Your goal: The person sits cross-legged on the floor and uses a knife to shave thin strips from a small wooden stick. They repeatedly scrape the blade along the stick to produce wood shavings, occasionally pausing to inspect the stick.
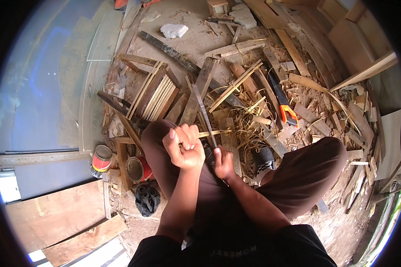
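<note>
My right hand (223, 163) is closed round the lower end of a long narrow blade (201, 104), like a long knife; its handle is hidden in the fist. The blade points away from me and leans left. Left of it, my left hand (183, 144) is curled above my left knee, palm side partly showing. A thin split wooden strip (216, 132) sticks out from that fist toward the right and meets the blade, touching or crossing it. Beyond both hands lie curly shavings (251, 127) and several wood offcuts.
An orange-and-black handsaw (286, 109) lies on the right among scraps. At left stands a wooden frame with thin slats (158, 95), near two red cans (103, 156) and a black plastic bag (147, 199). A dark beam (169, 51) crosses the floor beyond; a white stone (173, 30) lies behind.
</note>
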{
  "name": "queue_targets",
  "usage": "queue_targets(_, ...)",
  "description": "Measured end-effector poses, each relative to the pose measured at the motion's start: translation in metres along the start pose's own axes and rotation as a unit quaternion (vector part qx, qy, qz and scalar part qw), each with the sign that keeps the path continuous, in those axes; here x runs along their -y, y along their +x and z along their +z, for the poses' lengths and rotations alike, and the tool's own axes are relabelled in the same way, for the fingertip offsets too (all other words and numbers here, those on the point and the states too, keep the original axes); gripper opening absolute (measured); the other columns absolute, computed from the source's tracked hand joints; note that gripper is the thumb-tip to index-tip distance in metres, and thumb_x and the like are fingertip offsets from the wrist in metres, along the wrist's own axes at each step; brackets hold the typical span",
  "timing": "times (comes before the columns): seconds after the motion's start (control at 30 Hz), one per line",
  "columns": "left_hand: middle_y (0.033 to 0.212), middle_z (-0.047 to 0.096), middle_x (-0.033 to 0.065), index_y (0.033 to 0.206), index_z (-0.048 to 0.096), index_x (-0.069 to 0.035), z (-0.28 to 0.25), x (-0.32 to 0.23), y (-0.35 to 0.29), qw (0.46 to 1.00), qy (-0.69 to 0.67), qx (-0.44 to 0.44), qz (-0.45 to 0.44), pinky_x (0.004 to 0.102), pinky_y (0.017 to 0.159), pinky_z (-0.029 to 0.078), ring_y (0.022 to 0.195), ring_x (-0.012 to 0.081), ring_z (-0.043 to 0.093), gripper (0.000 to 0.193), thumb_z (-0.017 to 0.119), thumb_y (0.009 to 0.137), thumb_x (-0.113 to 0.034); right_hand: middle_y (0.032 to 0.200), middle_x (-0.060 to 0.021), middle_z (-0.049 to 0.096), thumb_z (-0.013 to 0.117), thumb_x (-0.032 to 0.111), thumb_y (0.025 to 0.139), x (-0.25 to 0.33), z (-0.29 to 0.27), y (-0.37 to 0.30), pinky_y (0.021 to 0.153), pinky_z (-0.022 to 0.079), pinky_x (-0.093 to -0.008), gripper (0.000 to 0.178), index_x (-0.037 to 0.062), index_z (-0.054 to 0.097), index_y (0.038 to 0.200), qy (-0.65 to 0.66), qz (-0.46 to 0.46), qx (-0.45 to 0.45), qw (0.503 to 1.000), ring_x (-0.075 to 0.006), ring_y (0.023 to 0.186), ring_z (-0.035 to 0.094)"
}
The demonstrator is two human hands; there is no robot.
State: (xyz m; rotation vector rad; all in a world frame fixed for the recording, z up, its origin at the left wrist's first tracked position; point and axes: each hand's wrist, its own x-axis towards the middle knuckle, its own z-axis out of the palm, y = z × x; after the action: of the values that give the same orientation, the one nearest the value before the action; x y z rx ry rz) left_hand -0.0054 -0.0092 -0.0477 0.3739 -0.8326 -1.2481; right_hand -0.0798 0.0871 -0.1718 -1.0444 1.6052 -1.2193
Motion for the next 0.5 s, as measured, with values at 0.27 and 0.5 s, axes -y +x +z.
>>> queue_targets(0.27, 0.054, 0.03, -0.0018, 0.061, 0.036, -0.013, -0.006, -0.009, 0.007, 1.0, -0.002, 0.001, -0.009, 0.0269, 0.05, 0.023, 0.046, 0.0092, 0.023, 0.046, 0.039, 0.105, -0.027, 0.071, -0.0272, 0.059, 0.043, 0.043, 0.107, -0.026, -0.004, -0.003, 0.066, 0.045, -0.049, 0.057, -0.007, 0.061, 0.085, -0.065, 0.158, 0.024, 0.985, -0.0406, 0.064, 0.056)
queue_targets(0.5, 0.053, 0.029, -0.0011, 0.06, 0.037, -0.012, -0.002, -0.001, 0.003, 1.0, -0.018, -0.003, -0.006, 0.028, 0.05, 0.022, 0.047, 0.0096, 0.022, 0.048, 0.04, 0.106, -0.025, 0.083, -0.0306, 0.065, 0.05, 0.035, 0.104, -0.038, 0.0, -0.004, 0.076, 0.049, -0.0549, 0.038, -0.0001, 0.063, 0.096, -0.074, 0.05, 0.017, 0.996, -0.0525, 0.09, 0.063)
